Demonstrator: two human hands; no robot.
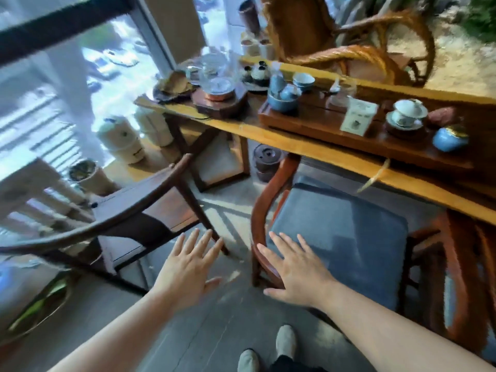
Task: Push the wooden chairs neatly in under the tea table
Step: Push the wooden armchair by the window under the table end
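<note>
**Two open hands above the chairs beside the tea table**

Both hands are spread flat, palms down, and they hold nothing. The left hand (188,267) hovers over the floor, near the leg of the dark wooden chair (139,210), which stands at the left, turned away from the tea table (335,154) and apart from it. The right hand (298,272) is above the near rail of the reddish chair (271,200); whether it touches the rail I cannot tell. This chair has a grey-blue cushion (341,232), and its far part is already under the table edge.

On the table lies a dark wooden tray (316,124). On it stand a blue bowl (281,102) with a small blue piece inside, a white lidded cup (409,110) on a saucer and a round blue jar (449,139). A glass pot (217,73) sits on a stand to the left; its content is too blurred to tell. Under the table stands a dark lidded pot (267,162).
</note>
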